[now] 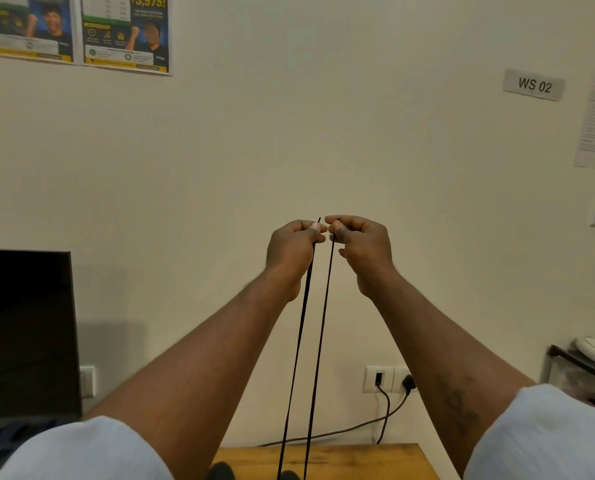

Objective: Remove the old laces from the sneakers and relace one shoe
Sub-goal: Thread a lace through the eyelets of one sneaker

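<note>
Both arms are raised in front of the wall. My left hand [294, 251] pinches one end of a thin black lace [298, 341] between thumb and fingers, its tip poking up above the thumb. My right hand [360, 245] pinches the other end of the lace. The two strands hang side by side, almost parallel, down to the bottom edge of the view. Dark rounded shapes [221, 472] show at the bottom edge where the strands end, probably a sneaker; most of it is out of view.
A wooden table [358, 460] shows at the bottom. A dark monitor [26, 334] stands at the left. Wall sockets [388, 378] with plugged cables sit behind the table. A rack with a white object [593, 355] is at the right.
</note>
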{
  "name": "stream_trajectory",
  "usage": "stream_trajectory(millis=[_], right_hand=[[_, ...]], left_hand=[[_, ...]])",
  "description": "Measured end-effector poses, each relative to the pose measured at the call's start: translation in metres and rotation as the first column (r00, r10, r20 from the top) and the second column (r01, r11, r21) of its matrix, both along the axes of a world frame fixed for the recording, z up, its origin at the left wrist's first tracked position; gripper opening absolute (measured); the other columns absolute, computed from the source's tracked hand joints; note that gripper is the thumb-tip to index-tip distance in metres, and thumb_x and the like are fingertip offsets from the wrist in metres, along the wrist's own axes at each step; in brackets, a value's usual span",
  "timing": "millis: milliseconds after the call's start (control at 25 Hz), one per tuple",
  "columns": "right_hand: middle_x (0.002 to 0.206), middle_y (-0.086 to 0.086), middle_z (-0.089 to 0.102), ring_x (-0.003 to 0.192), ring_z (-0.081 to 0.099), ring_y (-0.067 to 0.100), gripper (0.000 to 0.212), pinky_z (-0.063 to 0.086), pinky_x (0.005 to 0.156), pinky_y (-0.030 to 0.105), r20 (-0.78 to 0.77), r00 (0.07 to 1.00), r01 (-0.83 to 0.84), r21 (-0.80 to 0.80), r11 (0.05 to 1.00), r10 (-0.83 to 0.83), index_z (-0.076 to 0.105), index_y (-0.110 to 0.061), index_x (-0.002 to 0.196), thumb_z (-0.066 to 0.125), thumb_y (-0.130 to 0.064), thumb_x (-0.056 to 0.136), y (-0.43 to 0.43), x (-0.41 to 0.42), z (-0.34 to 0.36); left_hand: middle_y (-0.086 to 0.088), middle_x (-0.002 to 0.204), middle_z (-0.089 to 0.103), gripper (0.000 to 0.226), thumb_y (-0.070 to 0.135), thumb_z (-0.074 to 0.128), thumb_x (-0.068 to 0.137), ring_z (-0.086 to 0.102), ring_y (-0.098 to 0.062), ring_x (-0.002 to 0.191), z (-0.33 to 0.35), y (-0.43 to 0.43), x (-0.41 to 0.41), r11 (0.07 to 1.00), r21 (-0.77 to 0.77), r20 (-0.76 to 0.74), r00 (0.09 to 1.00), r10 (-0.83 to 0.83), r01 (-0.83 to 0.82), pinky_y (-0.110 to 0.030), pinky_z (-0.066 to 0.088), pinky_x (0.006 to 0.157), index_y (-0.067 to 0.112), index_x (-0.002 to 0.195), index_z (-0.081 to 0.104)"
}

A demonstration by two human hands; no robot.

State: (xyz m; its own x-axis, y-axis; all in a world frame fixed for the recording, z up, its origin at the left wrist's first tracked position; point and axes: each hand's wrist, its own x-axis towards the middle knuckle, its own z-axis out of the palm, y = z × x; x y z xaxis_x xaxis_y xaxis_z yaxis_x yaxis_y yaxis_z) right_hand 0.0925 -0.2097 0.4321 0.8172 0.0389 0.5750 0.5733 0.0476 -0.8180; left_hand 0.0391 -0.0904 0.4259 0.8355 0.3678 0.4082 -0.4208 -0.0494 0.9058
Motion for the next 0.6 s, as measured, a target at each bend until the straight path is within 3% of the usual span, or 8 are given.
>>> stream_trajectory(millis=[400,600], right_hand=[[0.104,-0.008,0.079,0.102,0.072,0.012,0.023,0.054,0.083,0.029,-0.001,1.000,-0.009,-0.021,1.000,0.009,0.081,-0.021,0.110,0.061,-0.012,0.104,0.0019,0.0036,0.0003],[0.104,-0.008,0.079,0.101,0.072,0.012,0.023,0.055,0.084,0.029,0.009,1.000,-0.001,-0.022,1.000,0.002,0.081,-0.022,0.109,0.061,-0.013,0.104,0.0037,0.0072,-0.0007]], left_hand=[[0.002,0.106,0.074,0.020,0.028,0.057,0.108,0.061,-0.004,0.099,0.0011,0.0009,0.0045,1.000,0.016,0.002,1.000,-0.001,0.001,-0.033,0.047,0.086,0.022,0.110,0.076],[0.002,0.106,0.074,0.020,0.027,0.057,0.107,0.060,-0.004,0.099,0.0001,0.0041,0.0096,0.999,0.029,-0.001,1.000,0.016,-0.016,-0.034,0.047,0.089,0.021,0.112,0.075]])
